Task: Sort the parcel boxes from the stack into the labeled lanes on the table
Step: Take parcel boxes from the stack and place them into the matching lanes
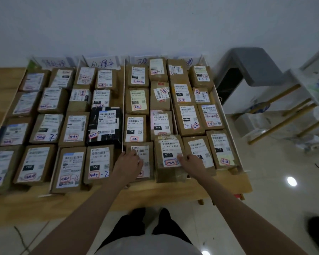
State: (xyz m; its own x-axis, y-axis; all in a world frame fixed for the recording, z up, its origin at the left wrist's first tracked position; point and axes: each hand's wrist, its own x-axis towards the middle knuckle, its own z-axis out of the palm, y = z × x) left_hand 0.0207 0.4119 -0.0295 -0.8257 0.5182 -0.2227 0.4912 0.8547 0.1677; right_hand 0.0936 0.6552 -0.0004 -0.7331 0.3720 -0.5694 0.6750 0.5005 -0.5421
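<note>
Many brown parcel boxes with white shipping labels lie in rows on the wooden table (173, 192), split into lanes by white dividers (123, 107). Handwritten lane signs (102, 63) stand along the back edge. My left hand (130, 162) rests flat on a front-row box marked 038 (147, 153), fingers spread over its label. My right hand (189, 162) touches the right side of the neighbouring box marked 070 (168, 153), which sits slightly raised over the row behind. Neither hand has a box lifted off the table.
One black-wrapped parcel (105, 126) lies in the second lane. A white rack with wooden legs (293, 107) and a grey object (247, 65) stand to the right of the table. My legs (151, 223) are against the table's front edge. Glossy tiled floor surrounds it.
</note>
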